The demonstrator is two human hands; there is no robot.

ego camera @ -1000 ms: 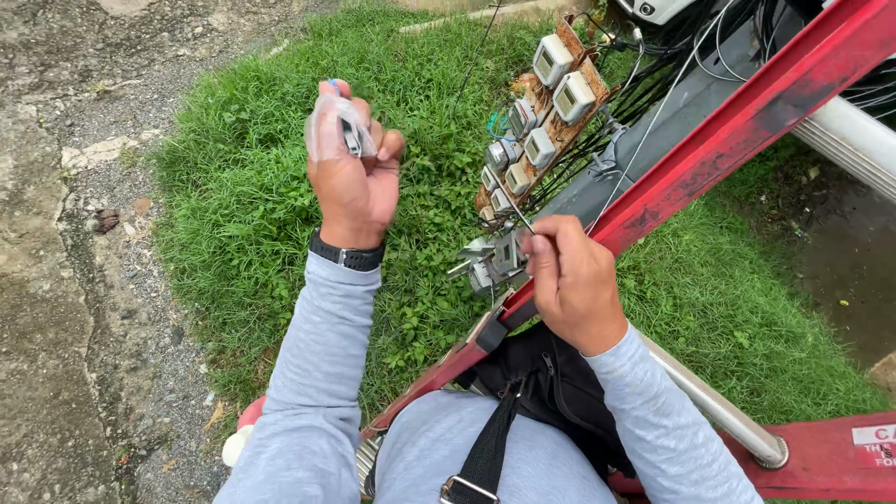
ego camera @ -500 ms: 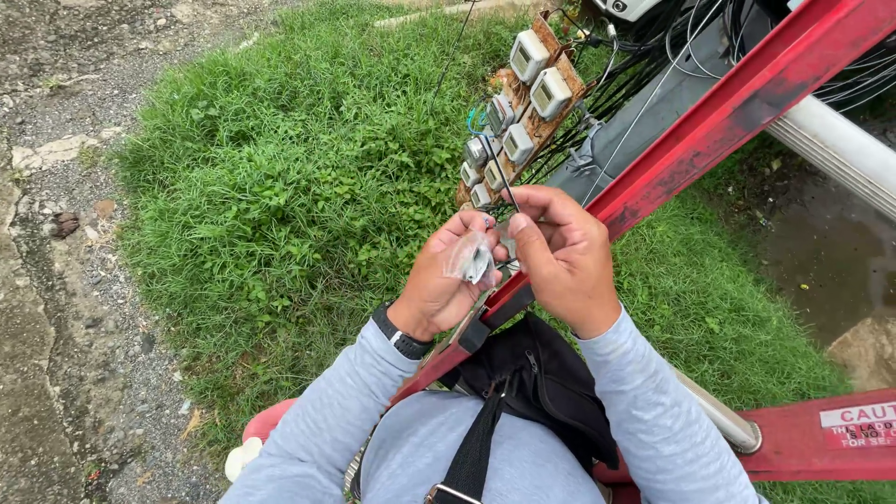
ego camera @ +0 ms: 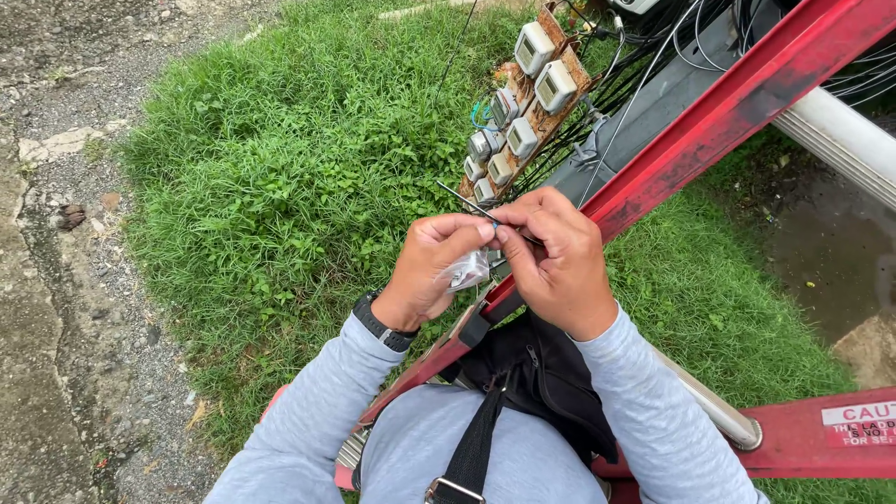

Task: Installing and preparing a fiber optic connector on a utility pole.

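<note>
My left hand [ego camera: 433, 270] is closed around a small clear plastic packet [ego camera: 469, 272] with small metal parts inside. My right hand [ego camera: 557, 259] pinches a thin dark cable [ego camera: 465, 200] whose end sticks out up and to the left between both thumbs. The two hands meet in front of my chest, just above the red ladder rail [ego camera: 709, 121]. A black watch [ego camera: 381, 324] sits on my left wrist. Far below the hands, a wooden board with several grey meter boxes [ego camera: 523, 103] is fixed to a pole.
I look down from a red ladder; a second red part [ego camera: 821, 434] lies at lower right, with a silver tube [ego camera: 845, 140] above it. A black pouch [ego camera: 537, 378] hangs at my waist. Grass [ego camera: 280, 187] lies below, with a gravel path [ego camera: 56, 233] at left. Black cables [ego camera: 653, 56] run by the meters.
My left hand came down from its raised position over the grass and joined the right hand. Both hands now hold the cable and packet together near the ladder rail.
</note>
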